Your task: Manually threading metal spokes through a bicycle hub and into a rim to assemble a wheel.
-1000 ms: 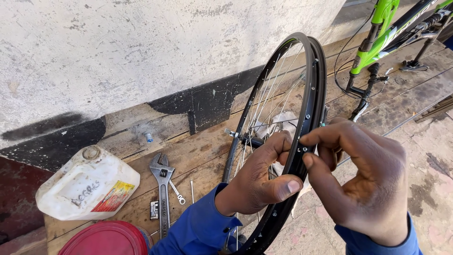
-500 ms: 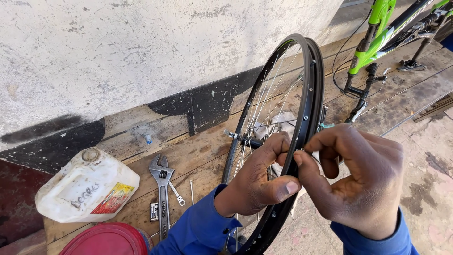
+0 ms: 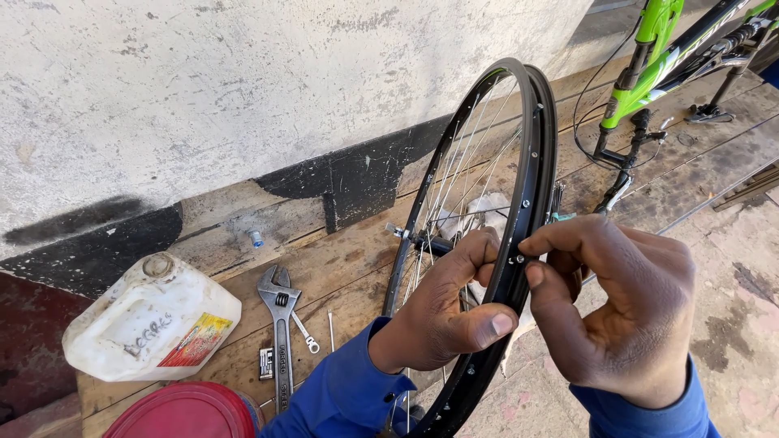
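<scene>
A black bicycle wheel rim [image 3: 539,138] with thin silver spokes stands upright on the wooden platform in the head view. My left hand [image 3: 450,308] reaches through the spokes and grips the rim's lower part, thumb pressed on its outer face. My right hand [image 3: 621,304] is at the rim's outer edge, thumb and forefinger pinched together on a small part at a spoke hole. The hub axle [image 3: 414,238] shows behind my left hand.
An adjustable wrench [image 3: 278,324] and a small spanner [image 3: 306,334] lie on the planks. A white plastic jerrycan [image 3: 150,328] rests at left, a red lid [image 3: 182,412] below it. A green bicycle frame [image 3: 649,69] leans at upper right. A plastered wall runs behind.
My right hand has shifted slightly lower along the rim, its pinching fingers still at the rim's edge. My left hand keeps its grip.
</scene>
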